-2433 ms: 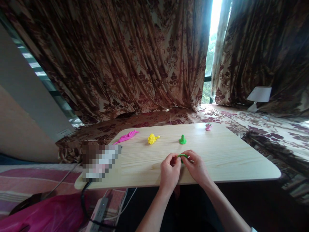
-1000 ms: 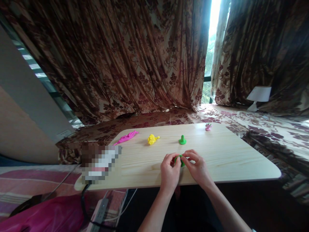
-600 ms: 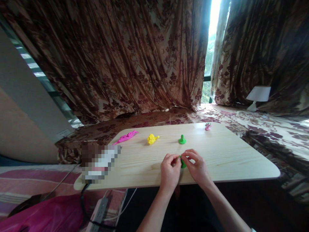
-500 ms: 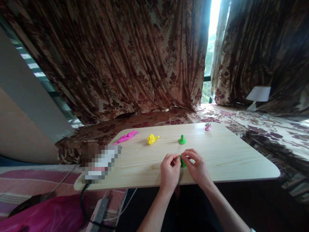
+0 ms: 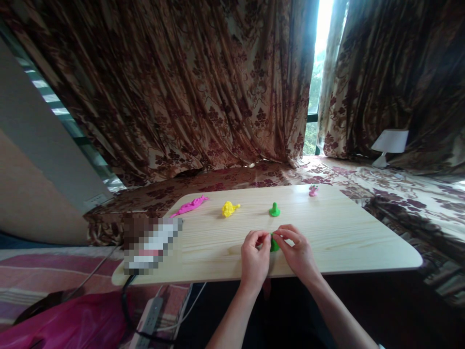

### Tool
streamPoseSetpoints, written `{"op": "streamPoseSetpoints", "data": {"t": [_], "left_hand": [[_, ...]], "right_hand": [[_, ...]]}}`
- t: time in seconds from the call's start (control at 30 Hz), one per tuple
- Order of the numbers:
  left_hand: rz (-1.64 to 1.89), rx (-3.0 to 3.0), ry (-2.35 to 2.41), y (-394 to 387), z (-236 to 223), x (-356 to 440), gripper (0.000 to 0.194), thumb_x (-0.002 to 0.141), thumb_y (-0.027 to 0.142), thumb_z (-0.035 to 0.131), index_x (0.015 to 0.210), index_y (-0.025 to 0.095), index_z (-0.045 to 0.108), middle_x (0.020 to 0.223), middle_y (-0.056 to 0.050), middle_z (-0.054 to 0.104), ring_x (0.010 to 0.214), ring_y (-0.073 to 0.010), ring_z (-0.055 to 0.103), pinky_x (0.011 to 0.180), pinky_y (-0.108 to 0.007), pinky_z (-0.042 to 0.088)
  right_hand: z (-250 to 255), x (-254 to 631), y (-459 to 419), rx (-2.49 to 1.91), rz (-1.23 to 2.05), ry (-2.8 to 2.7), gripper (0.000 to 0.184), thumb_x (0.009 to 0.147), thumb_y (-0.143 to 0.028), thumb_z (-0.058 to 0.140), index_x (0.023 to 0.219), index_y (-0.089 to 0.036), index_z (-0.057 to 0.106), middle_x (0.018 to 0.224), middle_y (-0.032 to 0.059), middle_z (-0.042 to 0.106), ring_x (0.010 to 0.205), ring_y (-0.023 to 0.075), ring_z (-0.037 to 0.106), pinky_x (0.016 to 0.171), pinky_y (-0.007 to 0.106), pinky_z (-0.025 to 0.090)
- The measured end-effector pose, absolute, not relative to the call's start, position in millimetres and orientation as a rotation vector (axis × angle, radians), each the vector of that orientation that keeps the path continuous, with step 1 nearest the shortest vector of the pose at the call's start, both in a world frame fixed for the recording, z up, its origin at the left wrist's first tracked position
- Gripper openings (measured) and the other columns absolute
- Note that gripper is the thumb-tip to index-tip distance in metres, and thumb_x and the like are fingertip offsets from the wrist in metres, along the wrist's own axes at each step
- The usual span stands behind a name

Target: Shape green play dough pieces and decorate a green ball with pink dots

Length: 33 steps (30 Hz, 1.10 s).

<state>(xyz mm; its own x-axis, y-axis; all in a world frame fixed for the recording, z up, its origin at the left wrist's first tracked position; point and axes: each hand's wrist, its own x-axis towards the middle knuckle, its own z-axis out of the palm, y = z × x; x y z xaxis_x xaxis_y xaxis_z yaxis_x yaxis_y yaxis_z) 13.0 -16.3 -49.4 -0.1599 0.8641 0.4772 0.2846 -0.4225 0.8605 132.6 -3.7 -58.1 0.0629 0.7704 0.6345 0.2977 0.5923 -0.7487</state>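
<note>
Near the front edge of the wooden table, a lump of green modelling clay (image 5: 274,245) sits between my two hands. My left hand (image 5: 255,256) pinches its left side with thumb and forefinger. From the right, my right hand (image 5: 296,252) pinches the top of the same lump, with its fingertips close to the left ones. Part of the clay is hidden behind my fingers. Just beyond my hands stands another green clay piece (image 5: 275,210), a knob on a wide flat base. Left of it lies a lumpy yellow clay piece (image 5: 228,209) with a short stem.
A long pink clay strip (image 5: 191,206) lies at the table's back left, and a small pink figure (image 5: 313,191) at the back right. A blurred-out object (image 5: 154,247) covers the left end of the table (image 5: 356,237). A power strip (image 5: 147,322) is below.
My hands stay almost in place, both pinching the green clay. The left fingers have shifted very slightly. The other clay pieces have not moved.
</note>
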Motion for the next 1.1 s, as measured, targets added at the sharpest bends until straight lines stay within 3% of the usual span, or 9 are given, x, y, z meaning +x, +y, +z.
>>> {"op": "streamPoseSetpoints", "data": {"t": [0.2, 0.4, 0.6, 0.97, 1.1], "left_hand": [[1.580, 1.643, 1.282, -15.3, -50.1, 13.5, 0.014, 0.079, 0.025, 0.053, 0.085, 0.018, 0.064, 0.082, -0.004, 0.064, 0.074, -0.0150, 0.059, 0.070, -0.026, 0.047], [1.604, 1.593, 1.310, -16.4, -51.9, 11.6, 0.017, 0.081, 0.028, 0.050, 0.086, 0.016, 0.062, 0.081, -0.005, 0.065, 0.075, -0.0160, 0.060, 0.070, -0.028, 0.048], [1.607, 1.632, 1.276, -15.7, -50.6, 13.0, 0.015, 0.078, 0.025, 0.054, 0.086, 0.018, 0.064, 0.081, -0.004, 0.064, 0.075, -0.0155, 0.060, 0.069, -0.026, 0.048], [1.614, 1.617, 1.305, -14.7, -53.5, 12.5, 0.016, 0.078, 0.027, 0.053, 0.082, 0.017, 0.065, 0.077, -0.004, 0.066, 0.072, -0.0162, 0.060, 0.069, -0.028, 0.048], [1.586, 1.624, 1.289, -14.5, -53.3, 13.5, 0.016, 0.077, 0.024, 0.054, 0.086, 0.018, 0.066, 0.080, -0.004, 0.067, 0.074, -0.0163, 0.061, 0.070, -0.028, 0.048]], "right_hand": [[-55.5, 132.8, -3.8, -0.945, 0.481, -1.524, 0.014, 0.081, -0.025, 0.055, 0.082, -0.021, 0.069, 0.079, 0.0037, 0.060, 0.071, 0.0163, 0.056, 0.065, 0.030, 0.047], [-49.1, 132.0, -7.4, -0.953, 0.531, -1.523, 0.020, 0.084, -0.028, 0.052, 0.092, -0.020, 0.067, 0.088, 0.0056, 0.062, 0.079, 0.0178, 0.060, 0.064, 0.028, 0.049], [-51.1, 131.6, -5.2, -0.944, 0.526, -1.532, 0.016, 0.082, -0.027, 0.054, 0.083, -0.020, 0.069, 0.077, 0.0037, 0.061, 0.072, 0.0165, 0.058, 0.062, 0.027, 0.047], [-47.8, 131.4, -7.2, -0.943, 0.555, -1.527, 0.020, 0.085, -0.029, 0.050, 0.088, -0.019, 0.067, 0.084, 0.0054, 0.062, 0.078, 0.0177, 0.059, 0.065, 0.028, 0.049], [-49.2, 131.6, -5.8, -0.945, 0.570, -1.530, 0.017, 0.083, -0.028, 0.053, 0.079, -0.019, 0.067, 0.078, 0.0042, 0.060, 0.075, 0.0171, 0.058, 0.065, 0.028, 0.048]]}}
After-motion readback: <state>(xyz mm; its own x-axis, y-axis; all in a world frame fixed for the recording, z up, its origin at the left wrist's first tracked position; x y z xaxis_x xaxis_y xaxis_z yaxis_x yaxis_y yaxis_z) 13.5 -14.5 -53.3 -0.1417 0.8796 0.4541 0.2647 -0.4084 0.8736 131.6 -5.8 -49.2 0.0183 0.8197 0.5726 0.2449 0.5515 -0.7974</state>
